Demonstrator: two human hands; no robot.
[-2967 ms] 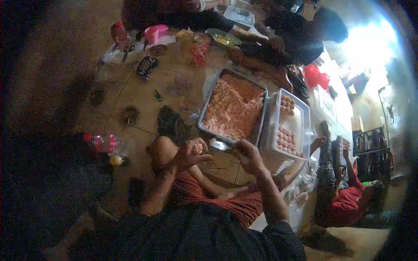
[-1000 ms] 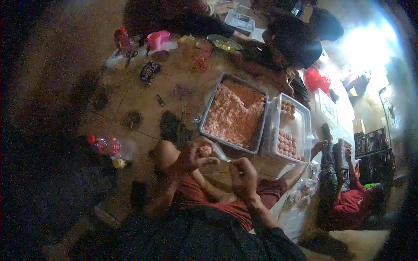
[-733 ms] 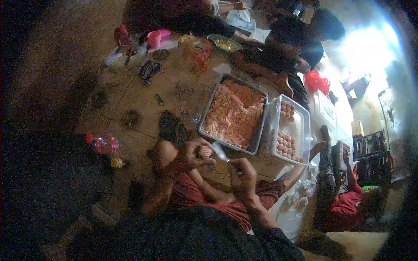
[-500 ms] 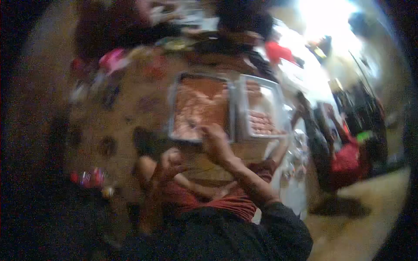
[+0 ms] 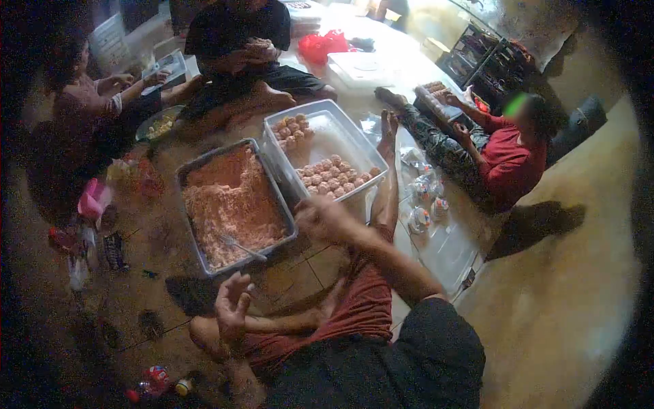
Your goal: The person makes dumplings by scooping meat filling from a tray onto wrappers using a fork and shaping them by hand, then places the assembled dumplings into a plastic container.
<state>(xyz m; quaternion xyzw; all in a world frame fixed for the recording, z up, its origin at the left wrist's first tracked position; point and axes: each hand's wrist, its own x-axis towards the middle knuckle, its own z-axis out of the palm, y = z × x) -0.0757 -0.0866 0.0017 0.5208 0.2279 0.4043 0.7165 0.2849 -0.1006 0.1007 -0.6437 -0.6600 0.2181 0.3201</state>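
Observation:
My left hand (image 5: 233,303) is palm up in front of the grey tray (image 5: 294,235), its fingers loosely curled and apart, with nothing visible in them. My right hand (image 5: 328,219) has its fingers curled together near the corner where the tray meets the clear plastic box (image 5: 381,172); what is in them, if anything, is hidden. A crumbly pinkish-brown mixture (image 5: 231,204) fills much of the tray, and a fork (image 5: 242,247) rests at its near end. Rounded balls (image 5: 332,176) of similar colour sit in two groups in the box.
A person in red (image 5: 511,160) sits at the right with a tray of balls (image 5: 436,95). Two other people (image 5: 238,41) sit across. Wrapped packages (image 5: 421,218) lie right of my leg. A lidded box (image 5: 361,68), red bag (image 5: 321,48) and pink item (image 5: 94,198) are around.
The view has turned and sharpened, so the tray and box appear tilted and further left. My right hand has gone from over the tray's near edge to the corner beside the box.

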